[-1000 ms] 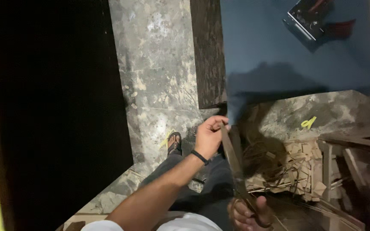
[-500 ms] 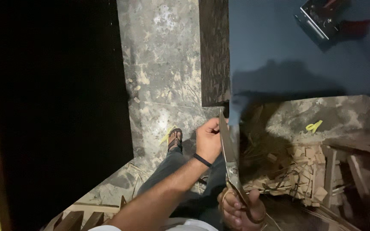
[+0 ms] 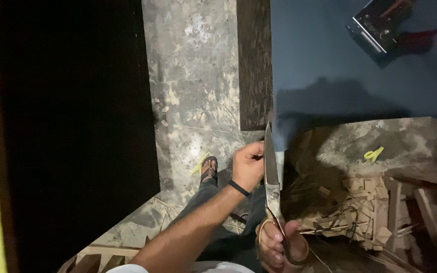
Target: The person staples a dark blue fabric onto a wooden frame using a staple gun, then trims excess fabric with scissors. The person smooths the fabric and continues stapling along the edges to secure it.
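My right hand (image 3: 279, 247) grips the looped handles of a large pair of metal scissors (image 3: 271, 177) at the bottom of the head view. The blades point up and away from me and look closed. My left hand (image 3: 248, 164), with a black band on its wrist, is curled against the left side of the blade near its tip, fingers pinched together. I cannot make out anything between those fingers. Below the hands are my dark trousers and a foot in a sandal (image 3: 209, 169) on the mottled stone floor (image 3: 193, 76).
A dark blue sheet (image 3: 340, 65) lies at the upper right with a metal tool (image 3: 375, 25) and something red on it. A dark wooden plank (image 3: 254, 60) borders it. Wood offcuts and thin strips (image 3: 360, 207) are heaped on the right, a yellow scrap (image 3: 374, 153) beyond. Left side is black.
The scissors have swung a little more upright and my left hand has stayed at the blade tip. My right hand keeps its hold on the handles.
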